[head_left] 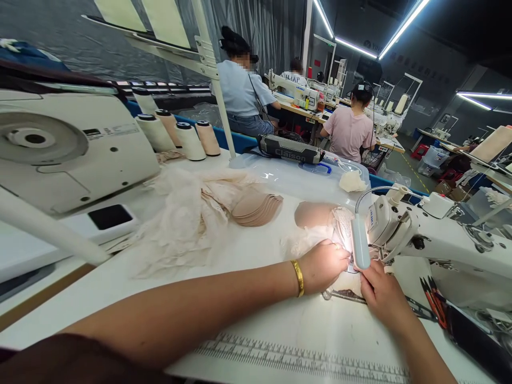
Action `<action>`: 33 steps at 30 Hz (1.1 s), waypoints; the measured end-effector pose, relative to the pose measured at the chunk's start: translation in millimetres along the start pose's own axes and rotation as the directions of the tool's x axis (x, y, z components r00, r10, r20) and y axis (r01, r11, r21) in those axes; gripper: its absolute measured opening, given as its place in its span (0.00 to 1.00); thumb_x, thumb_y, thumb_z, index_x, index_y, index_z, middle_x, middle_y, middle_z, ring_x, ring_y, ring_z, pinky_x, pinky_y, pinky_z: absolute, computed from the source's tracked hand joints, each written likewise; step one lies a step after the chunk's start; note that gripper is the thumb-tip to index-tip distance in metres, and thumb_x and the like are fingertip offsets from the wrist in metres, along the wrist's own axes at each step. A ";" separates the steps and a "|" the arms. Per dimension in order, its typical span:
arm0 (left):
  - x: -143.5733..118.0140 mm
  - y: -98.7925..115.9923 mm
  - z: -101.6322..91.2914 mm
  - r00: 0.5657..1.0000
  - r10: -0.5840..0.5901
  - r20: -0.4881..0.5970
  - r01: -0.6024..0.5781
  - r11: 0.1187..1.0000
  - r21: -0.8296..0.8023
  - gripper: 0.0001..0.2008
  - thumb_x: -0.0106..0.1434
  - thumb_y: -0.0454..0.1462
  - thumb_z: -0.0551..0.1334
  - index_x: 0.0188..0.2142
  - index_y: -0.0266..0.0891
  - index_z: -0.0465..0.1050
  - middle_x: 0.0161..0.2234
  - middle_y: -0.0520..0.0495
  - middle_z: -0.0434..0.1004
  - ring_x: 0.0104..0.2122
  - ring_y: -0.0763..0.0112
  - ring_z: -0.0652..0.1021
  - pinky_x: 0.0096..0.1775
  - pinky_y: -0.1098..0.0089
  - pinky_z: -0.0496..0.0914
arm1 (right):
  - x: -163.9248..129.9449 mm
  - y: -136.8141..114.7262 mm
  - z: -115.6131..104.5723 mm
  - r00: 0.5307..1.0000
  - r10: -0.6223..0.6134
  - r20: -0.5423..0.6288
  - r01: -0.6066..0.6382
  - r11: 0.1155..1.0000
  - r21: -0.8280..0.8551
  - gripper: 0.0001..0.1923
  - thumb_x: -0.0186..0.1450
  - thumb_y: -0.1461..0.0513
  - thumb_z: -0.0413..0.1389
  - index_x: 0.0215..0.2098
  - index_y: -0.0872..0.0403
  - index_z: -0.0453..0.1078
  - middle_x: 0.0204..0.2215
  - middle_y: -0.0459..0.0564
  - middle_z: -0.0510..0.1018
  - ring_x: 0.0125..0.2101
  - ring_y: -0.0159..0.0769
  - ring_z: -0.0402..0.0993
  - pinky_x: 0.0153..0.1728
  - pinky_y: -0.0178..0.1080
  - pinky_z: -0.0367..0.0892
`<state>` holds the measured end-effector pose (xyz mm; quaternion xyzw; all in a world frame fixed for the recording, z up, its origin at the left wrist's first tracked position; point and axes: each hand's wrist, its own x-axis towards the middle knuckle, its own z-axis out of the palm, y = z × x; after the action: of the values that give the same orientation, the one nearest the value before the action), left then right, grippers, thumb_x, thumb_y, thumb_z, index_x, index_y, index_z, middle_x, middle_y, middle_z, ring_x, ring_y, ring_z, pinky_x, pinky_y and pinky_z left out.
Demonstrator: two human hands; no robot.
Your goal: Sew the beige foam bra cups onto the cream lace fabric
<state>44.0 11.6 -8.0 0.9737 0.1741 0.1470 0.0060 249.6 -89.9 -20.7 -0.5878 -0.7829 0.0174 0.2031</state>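
Right now the left hand (323, 265) presses flat on the lace fabric piece (340, 226) under the lamp (360, 242) of the sewing machine (424, 234), fingers curled down on it, while the right hand (380, 293) pinches the same piece's near edge just beside the left. Both sets of fingers sit very close to the needle area, hidden behind the lamp, so a slip could catch a fingertip or let the cloth skew. Just beyond the left hand, a stack of cups (256, 208) lies on the bench (280, 320).
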 end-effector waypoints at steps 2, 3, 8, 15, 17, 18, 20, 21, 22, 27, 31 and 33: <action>2.5 0.2 1.2 1.000 0.000 0.030 0.000 1.000 0.012 0.06 0.62 0.28 0.60 0.37 0.38 0.72 0.40 0.44 0.77 0.41 0.58 0.76 0.41 0.61 0.67 | -0.1 0.8 1.0 1.000 -0.009 -0.015 0.009 1.000 -0.004 0.16 0.69 0.66 0.47 0.48 0.48 0.72 0.44 0.52 0.78 0.37 0.41 0.76 0.34 0.39 0.68; 3.8 0.4 1.9 0.999 -0.004 0.041 0.004 1.000 0.019 0.06 0.62 0.28 0.60 0.37 0.38 0.71 0.40 0.43 0.77 0.40 0.58 0.76 0.40 0.61 0.67 | -0.1 1.2 1.6 1.000 -0.013 -0.025 0.013 1.000 -0.007 0.16 0.69 0.66 0.47 0.49 0.48 0.72 0.45 0.52 0.78 0.37 0.41 0.76 0.34 0.40 0.68; 6.5 -2.7 -1.3 0.997 -0.062 0.051 0.059 0.996 0.064 0.07 0.62 0.25 0.59 0.34 0.36 0.72 0.35 0.42 0.77 0.35 0.59 0.76 0.37 0.63 0.68 | -0.3 2.5 4.5 0.996 -0.045 -0.071 0.044 0.999 -0.020 0.15 0.69 0.67 0.46 0.47 0.48 0.72 0.42 0.51 0.78 0.36 0.40 0.75 0.32 0.39 0.67; -37.0 -18.9 -28.1 0.984 -0.161 0.071 0.155 0.984 0.084 0.08 0.54 0.25 0.62 0.26 0.39 0.70 0.21 0.49 0.70 0.23 0.65 0.71 0.27 0.66 0.60 | 1.4 -7.0 6.9 0.981 -0.154 -0.115 0.156 0.988 0.015 0.13 0.70 0.68 0.47 0.44 0.50 0.71 0.35 0.50 0.74 0.37 0.40 0.72 0.38 0.40 0.68; -51.3 -23.7 -35.7 0.975 -0.207 0.081 0.202 0.977 0.066 0.08 0.58 0.27 0.61 0.25 0.39 0.70 0.18 0.51 0.66 0.18 0.68 0.67 0.26 0.66 0.57 | 2.2 -11.0 7.5 0.977 -0.179 -0.118 0.183 0.983 0.025 0.13 0.69 0.69 0.47 0.44 0.50 0.70 0.35 0.50 0.74 0.38 0.40 0.71 0.38 0.40 0.68; -55.7 -25.5 -39.8 0.970 -0.224 0.088 0.221 0.974 0.051 0.09 0.61 0.30 0.61 0.24 0.39 0.69 0.17 0.52 0.64 0.18 0.69 0.66 0.26 0.66 0.57 | 2.5 -12.6 7.8 0.974 -0.188 -0.123 0.193 0.981 0.027 0.13 0.69 0.69 0.47 0.44 0.50 0.70 0.35 0.50 0.74 0.38 0.40 0.71 0.38 0.40 0.68; -57.5 -26.4 -48.8 0.970 -0.229 0.077 0.230 0.973 0.002 0.13 0.65 0.35 0.61 0.23 0.39 0.69 0.19 0.51 0.67 0.21 0.68 0.68 0.28 0.67 0.58 | 3.2 -14.9 8.3 0.971 -0.197 -0.139 0.202 0.979 0.028 0.13 0.69 0.69 0.47 0.44 0.50 0.70 0.35 0.50 0.73 0.37 0.40 0.70 0.38 0.41 0.68; -54.7 -24.8 -53.4 0.975 -0.217 0.048 0.218 0.975 -0.038 0.14 0.66 0.38 0.62 0.24 0.38 0.69 0.21 0.50 0.70 0.23 0.67 0.70 0.31 0.66 0.60 | 3.5 -15.5 8.5 0.968 -0.199 -0.150 0.205 0.978 0.028 0.13 0.70 0.69 0.47 0.44 0.50 0.70 0.34 0.49 0.73 0.37 0.40 0.70 0.37 0.40 0.67; -49.9 -21.6 -57.9 0.980 -0.201 0.003 0.201 0.976 -0.089 0.13 0.67 0.40 0.62 0.25 0.39 0.71 0.24 0.49 0.73 0.26 0.66 0.72 0.33 0.66 0.61 | 3.8 -15.9 8.7 0.966 -0.200 -0.161 0.207 0.978 0.028 0.12 0.70 0.69 0.47 0.44 0.50 0.70 0.34 0.49 0.73 0.36 0.40 0.69 0.36 0.40 0.67; -13.0 10.8 -64.4 0.898 -0.355 -0.259 0.224 0.878 -0.424 0.09 0.63 0.33 0.58 0.26 0.40 0.67 0.26 0.53 0.73 0.29 0.70 0.72 0.35 0.69 0.63 | 6.3 -15.7 10.3 0.960 -0.200 -0.197 0.213 0.976 0.048 0.11 0.70 0.68 0.48 0.42 0.50 0.71 0.33 0.49 0.73 0.35 0.39 0.69 0.36 0.40 0.67; 11.3 25.9 -43.8 0.842 -0.521 -0.139 0.384 0.760 -0.524 0.13 0.55 0.33 0.59 0.20 0.40 0.56 0.21 0.53 0.65 0.24 0.71 0.68 0.26 0.69 0.57 | 8.9 -15.3 10.1 0.965 -0.171 -0.198 0.194 0.976 0.102 0.11 0.70 0.68 0.48 0.40 0.50 0.71 0.33 0.49 0.73 0.36 0.39 0.69 0.36 0.39 0.67; 19.5 26.1 -31.6 0.817 -0.568 -0.103 0.438 0.726 -0.530 0.11 0.55 0.36 0.61 0.21 0.40 0.58 0.23 0.52 0.67 0.26 0.69 0.70 0.27 0.69 0.58 | 9.6 -15.6 9.1 0.968 -0.159 -0.195 0.185 0.975 0.121 0.11 0.69 0.68 0.48 0.39 0.50 0.71 0.33 0.49 0.74 0.36 0.39 0.70 0.36 0.39 0.67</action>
<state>61.2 -7.5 29.4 0.8273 0.3904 0.3037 0.2662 230.1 -83.8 -22.0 -0.5012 -0.8056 -0.0005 0.3158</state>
